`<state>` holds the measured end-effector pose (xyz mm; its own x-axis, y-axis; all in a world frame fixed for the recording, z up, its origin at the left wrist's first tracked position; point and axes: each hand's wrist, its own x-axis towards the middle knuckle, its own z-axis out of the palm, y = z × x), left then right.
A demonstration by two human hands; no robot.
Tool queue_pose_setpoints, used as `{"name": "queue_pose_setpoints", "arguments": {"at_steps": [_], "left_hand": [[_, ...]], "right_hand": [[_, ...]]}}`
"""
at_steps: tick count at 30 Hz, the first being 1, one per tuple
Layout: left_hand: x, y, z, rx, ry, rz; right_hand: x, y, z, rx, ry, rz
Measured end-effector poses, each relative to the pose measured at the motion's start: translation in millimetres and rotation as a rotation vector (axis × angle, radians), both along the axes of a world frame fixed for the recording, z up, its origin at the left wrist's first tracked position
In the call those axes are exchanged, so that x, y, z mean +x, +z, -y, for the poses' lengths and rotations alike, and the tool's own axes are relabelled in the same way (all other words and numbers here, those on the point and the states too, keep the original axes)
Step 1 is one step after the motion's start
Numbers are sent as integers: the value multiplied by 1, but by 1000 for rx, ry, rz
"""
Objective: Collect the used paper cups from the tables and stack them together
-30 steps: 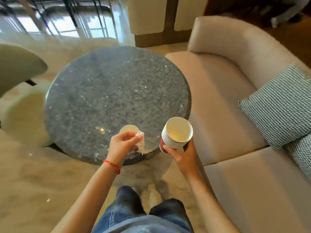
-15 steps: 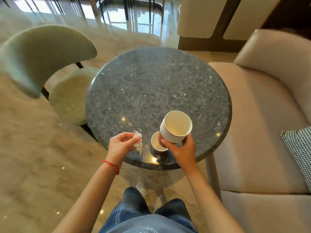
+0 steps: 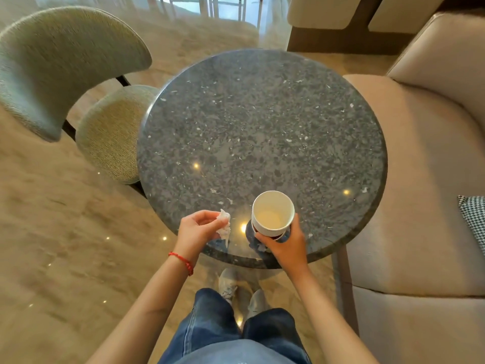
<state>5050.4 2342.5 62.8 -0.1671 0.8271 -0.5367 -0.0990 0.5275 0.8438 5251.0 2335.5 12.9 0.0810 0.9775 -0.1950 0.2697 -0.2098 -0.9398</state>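
A stack of paper cups (image 3: 273, 215), white inside with a red outer wall, stands upright over the near edge of the round dark stone table (image 3: 262, 122). My right hand (image 3: 284, 244) grips the stack low on its side. The single cup that stood on the table is hidden under the stack. My left hand (image 3: 198, 229), with a red string at the wrist, pinches a crumpled white tissue (image 3: 225, 227) just left of the stack, above the table's near edge.
A green upholstered chair (image 3: 65, 61) stands at the table's left, its round seat (image 3: 115, 132) tucked against the rim. A beige sofa (image 3: 420, 179) runs along the right, with a checked cushion (image 3: 472, 222) on it. My legs and shoes are below the table edge.
My right hand has brought the tilted stack upright and down over the single cup on the table. My left hand keeps the tissue. The view has shifted left.
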Motion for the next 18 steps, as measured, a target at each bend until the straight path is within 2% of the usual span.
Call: {"name": "queue_pose_setpoints", "arguments": {"at_steps": [9,18], "left_hand": [[-7,-10,-6,-41,19,24],[-21,-6,-4,-34,67,35]], "right_hand": [[-4,-22,8,-48,-19,69],[-15,-7,-4,-47,12,11]]}}
